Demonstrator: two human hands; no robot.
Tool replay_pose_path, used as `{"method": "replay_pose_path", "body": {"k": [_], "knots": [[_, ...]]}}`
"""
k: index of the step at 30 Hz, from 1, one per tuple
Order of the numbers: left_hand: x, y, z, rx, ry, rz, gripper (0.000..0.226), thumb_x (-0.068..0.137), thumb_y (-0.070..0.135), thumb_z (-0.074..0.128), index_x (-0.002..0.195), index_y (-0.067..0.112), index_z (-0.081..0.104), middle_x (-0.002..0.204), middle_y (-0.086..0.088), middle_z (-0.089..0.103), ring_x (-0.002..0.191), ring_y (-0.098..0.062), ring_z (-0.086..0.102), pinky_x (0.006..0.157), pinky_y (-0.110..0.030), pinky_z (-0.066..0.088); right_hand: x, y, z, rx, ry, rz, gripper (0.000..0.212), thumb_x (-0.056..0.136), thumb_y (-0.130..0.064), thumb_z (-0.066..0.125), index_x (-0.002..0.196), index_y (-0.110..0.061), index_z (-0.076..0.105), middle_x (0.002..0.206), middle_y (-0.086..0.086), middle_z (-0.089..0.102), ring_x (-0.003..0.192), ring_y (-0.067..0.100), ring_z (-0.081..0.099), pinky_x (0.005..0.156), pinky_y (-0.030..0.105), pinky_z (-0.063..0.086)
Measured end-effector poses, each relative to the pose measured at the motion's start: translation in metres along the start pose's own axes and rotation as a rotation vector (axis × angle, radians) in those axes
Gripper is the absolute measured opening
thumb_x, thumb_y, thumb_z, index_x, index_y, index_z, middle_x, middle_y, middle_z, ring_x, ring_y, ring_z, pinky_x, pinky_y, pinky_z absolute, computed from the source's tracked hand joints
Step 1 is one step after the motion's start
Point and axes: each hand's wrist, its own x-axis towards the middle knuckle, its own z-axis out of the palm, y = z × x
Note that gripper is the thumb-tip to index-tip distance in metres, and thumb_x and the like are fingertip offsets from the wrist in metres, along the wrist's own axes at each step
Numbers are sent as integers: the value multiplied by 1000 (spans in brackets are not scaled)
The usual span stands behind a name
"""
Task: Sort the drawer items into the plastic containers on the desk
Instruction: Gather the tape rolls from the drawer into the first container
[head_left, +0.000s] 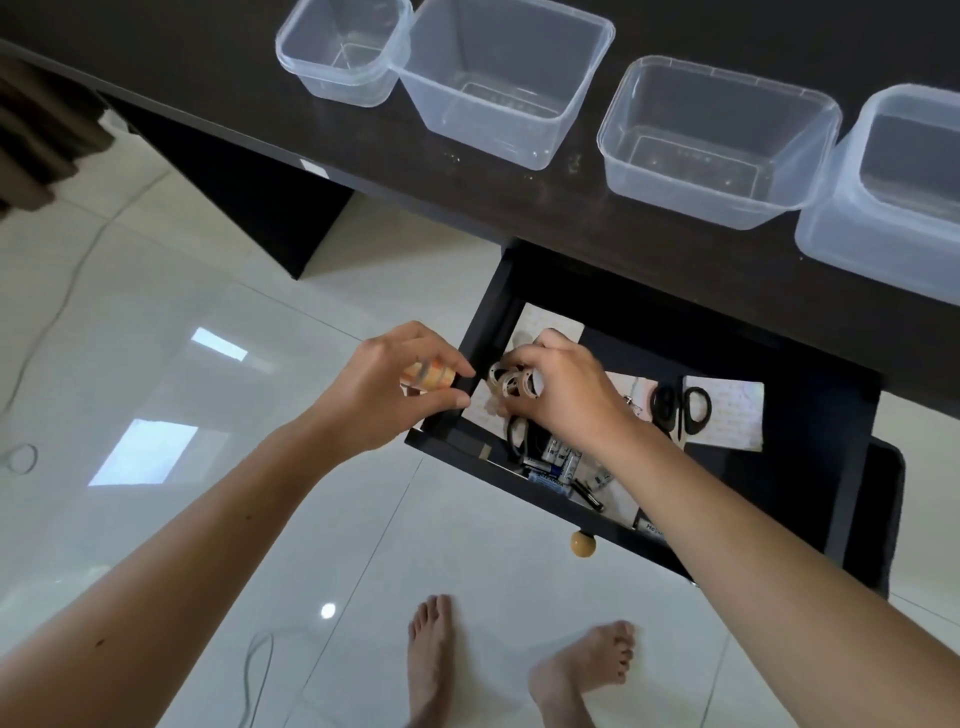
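We stand over an open black drawer under a dark bench. Our left hand pinches a small orange roll just beside the drawer's left edge. Our right hand, inside the drawer, grips a cluster of pale rings. Batteries and black scissors lie in the drawer. Four clear containers sit on the bench.
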Motion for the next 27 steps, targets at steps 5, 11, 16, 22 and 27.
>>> {"method": "replay_pose_path", "body": {"k": [5, 11, 16, 22, 27], "knots": [[0, -3, 3, -40, 28, -10, 22, 84, 26, 89, 103, 30, 79, 105, 8, 68, 95, -17, 67, 82, -32, 55, -2, 2, 4, 3, 34, -17, 38, 87, -31, 82, 124, -25, 73, 117, -6, 63, 107, 15, 59, 86, 26, 41], [1, -11, 3, -65, 20, -5, 24, 82, 26, 91, 102, 33, 79, 107, 9, 67, 98, -17, 67, 85, -30, 55, 6, 3, -5, 36, 13, -29, 48, 84, -27, 81, 131, -28, 72, 112, -12, 58, 107, 13, 59, 85, 27, 43], [1, -17, 7, -75, 40, -13, 25, 81, 27, 91, 102, 33, 79, 108, 7, 67, 96, -21, 64, 82, -26, 52, 19, 4, 1, -76, -58, 6, 59, 86, -49, 81, 139, -29, 67, 114, -7, 52, 110, 17, 57, 85, 33, 49], [3, -21, 5, -68, 15, 1, 25, 81, 26, 90, 102, 33, 79, 109, 8, 67, 96, -19, 64, 83, -26, 52, 20, 1, 6, -162, -70, -10, 56, 83, -40, 88, 135, -31, 69, 108, -5, 46, 102, 22, 57, 78, 29, 40], [2, -17, 1, -72, -15, -14, 26, 84, 26, 89, 104, 36, 77, 109, 7, 65, 97, -19, 64, 84, -26, 53, 17, -2, -3, -65, -39, 16, 47, 82, -42, 88, 124, -28, 73, 111, -5, 55, 105, 19, 58, 81, 33, 47]]}}
